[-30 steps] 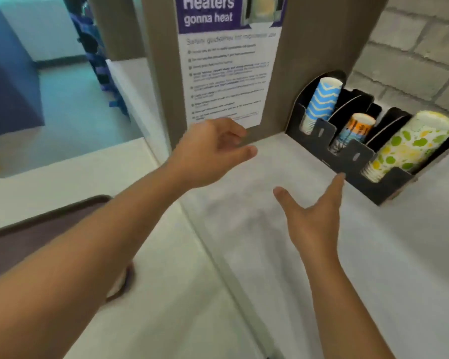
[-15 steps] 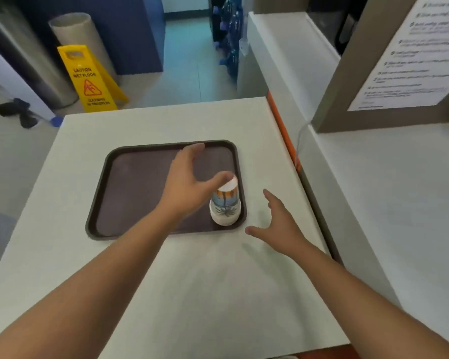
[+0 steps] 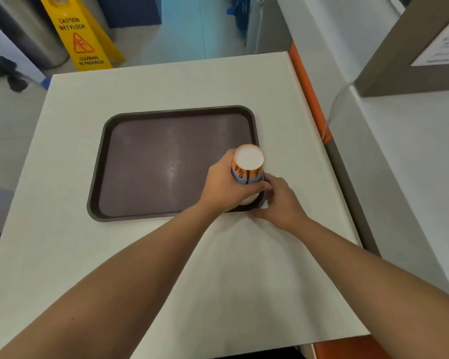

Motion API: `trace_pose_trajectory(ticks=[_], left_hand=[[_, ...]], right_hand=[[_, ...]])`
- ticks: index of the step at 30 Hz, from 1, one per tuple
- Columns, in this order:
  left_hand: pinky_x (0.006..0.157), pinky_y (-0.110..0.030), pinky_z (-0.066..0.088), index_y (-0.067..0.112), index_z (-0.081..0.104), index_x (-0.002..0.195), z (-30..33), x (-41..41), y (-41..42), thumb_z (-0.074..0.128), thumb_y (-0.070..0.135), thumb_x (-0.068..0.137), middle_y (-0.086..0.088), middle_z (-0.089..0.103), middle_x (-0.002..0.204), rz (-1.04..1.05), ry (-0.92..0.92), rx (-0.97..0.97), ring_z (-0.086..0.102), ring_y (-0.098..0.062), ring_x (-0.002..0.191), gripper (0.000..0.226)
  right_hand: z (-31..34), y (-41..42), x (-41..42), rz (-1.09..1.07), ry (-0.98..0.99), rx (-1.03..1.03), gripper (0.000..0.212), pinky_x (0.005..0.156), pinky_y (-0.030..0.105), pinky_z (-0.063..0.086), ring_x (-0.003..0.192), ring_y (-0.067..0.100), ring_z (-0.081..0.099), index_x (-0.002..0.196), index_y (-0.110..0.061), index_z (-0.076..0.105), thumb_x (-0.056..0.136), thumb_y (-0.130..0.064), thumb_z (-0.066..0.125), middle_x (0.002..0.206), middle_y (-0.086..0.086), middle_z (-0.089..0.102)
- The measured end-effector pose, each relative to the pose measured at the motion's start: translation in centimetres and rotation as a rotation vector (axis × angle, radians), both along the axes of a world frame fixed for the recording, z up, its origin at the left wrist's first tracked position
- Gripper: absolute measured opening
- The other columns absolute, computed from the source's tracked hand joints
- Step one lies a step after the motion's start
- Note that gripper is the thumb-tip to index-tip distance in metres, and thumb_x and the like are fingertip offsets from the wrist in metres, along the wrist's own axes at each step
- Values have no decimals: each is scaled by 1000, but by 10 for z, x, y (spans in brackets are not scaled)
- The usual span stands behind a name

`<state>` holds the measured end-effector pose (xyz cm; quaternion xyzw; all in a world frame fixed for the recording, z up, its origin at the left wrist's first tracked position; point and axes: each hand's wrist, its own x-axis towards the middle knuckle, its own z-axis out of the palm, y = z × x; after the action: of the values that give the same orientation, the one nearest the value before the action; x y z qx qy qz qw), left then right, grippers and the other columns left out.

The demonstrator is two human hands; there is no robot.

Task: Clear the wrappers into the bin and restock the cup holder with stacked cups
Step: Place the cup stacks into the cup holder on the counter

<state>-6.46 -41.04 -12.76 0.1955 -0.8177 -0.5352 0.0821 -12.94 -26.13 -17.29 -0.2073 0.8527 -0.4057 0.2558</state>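
Now my left hand (image 3: 224, 187) has closed its fingers around the upside-down stacked cups (image 3: 248, 168) at the tray (image 3: 130, 120) corner, where it only hovered before; right hand (image 3: 278, 200) steadies, half-curled, empty. Ready to carry.

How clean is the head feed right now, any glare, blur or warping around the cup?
Head view: soft glare streaks on the tray; the cup in the left hand is fairly sharp, no motion blur; the table edges bow from the wide-angle lens; faint shadows lie under the arms; the poster at the far right is too blurred to read.
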Motion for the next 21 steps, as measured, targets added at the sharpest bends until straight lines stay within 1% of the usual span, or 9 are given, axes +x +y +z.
trace_pose_trajectory(ticks=[2,4,6,8,10,13,17,19,21], left_hand=[[80,-7,49,25,55,121,-7,0,-1,92,31,58,16,64,108,12,28,20,61,6,98,73],[81,-9,50,32,54,118,-11,0,-1,92,31,58,17,64,107,9,39,32,60,10,98,70],[83,-9,49,40,50,115,-13,1,-2,91,33,60,20,62,107,-6,37,22,58,12,100,70],[83,-6,47,42,44,117,-13,1,-2,90,34,62,21,60,108,-32,24,18,57,14,101,72],[82,-3,45,41,40,121,-12,1,-3,89,37,63,22,58,111,-71,-2,22,56,12,102,75],[82,-1,44,35,40,127,-12,1,-8,88,37,64,23,57,111,-136,-32,21,55,13,102,80],[79,0,43,25,40,134,-15,1,-15,85,32,70,19,58,114,-197,-38,-21,55,14,99,79],[81,-3,45,23,43,135,-17,1,-17,85,33,70,16,61,116,-198,-27,-38,58,7,99,78],[85,-9,49,21,48,132,-19,2,-18,87,35,67,12,64,117,-181,-5,-42,61,0,103,76]], right_hand=[[-1,-1,0,-6,-15,-11,73,61,9,38,76,1,51,123,-25,53,59,-12,87,93,-18,49],[-2,-2,1,-20,-23,-9,74,63,12,40,75,3,52,123,-24,54,58,-11,87,93,-15,51],[-3,-3,2,-37,-37,-15,77,69,20,48,81,13,57,125,-25,54,56,-11,87,98,-8,55],[-5,-3,2,-47,-38,-23,81,76,26,52,89,18,60,127,-27,54,55,-11,87,101,-6,56],[-7,-3,3,-51,-34,-32,83,77,24,51,93,18,61,128,-29,53,54,-11,87,100,-8,56],[-6,-3,2,-47,-33,-39,80,72,15,46,96,15,60,127,-29,54,55,-12,86,104,-3,61],[-4,-3,3,-57,-50,-36,78,69,12,45,88,12,60,125,-29,55,56,-9,86,101,-4,59],[-4,-3,3,-60,-55,-21,82,69,14,46,84,11,61,125,-30,55,54,-9,88,100,-3,58],[-4,-4,3,-61,-57,-4,82,67,12,46,81,9,61,125,-29,55,53,-9,89,100,-3,57]])
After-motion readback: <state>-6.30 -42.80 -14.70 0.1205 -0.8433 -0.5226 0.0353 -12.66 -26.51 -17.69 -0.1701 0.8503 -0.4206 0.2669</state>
